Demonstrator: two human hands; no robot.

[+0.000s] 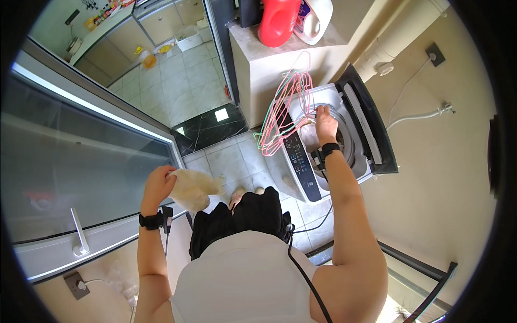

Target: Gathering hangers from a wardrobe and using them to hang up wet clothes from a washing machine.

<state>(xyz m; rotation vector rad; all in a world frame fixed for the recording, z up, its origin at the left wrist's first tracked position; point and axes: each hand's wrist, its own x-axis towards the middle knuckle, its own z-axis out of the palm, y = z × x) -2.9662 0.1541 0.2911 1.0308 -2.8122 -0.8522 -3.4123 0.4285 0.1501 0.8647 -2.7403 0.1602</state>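
My left hand (158, 185) grips a cream-coloured cloth item (195, 189), which hangs above the tiled floor beside the glass door. At the upper right, my right hand (326, 123) is over the drum of an open top-loading washing machine (301, 169), at the edge of a bunch of hangers; whether it holds one is unclear. Pink and green clothes hangers (282, 113) hang together across the machine's left corner, in front of its control panel. Some light-coloured laundry (309, 135) shows inside the drum, partly covered by the hangers and my hand.
A red bottle (278, 24) and a white detergent bottle (314, 20) stand on a ledge (258, 50) behind the machine. The raised black lid (369, 121) is near the wall. A glass door (89, 169) is at left, a black stone threshold (212, 129) ahead. Cables hang near both wrists.
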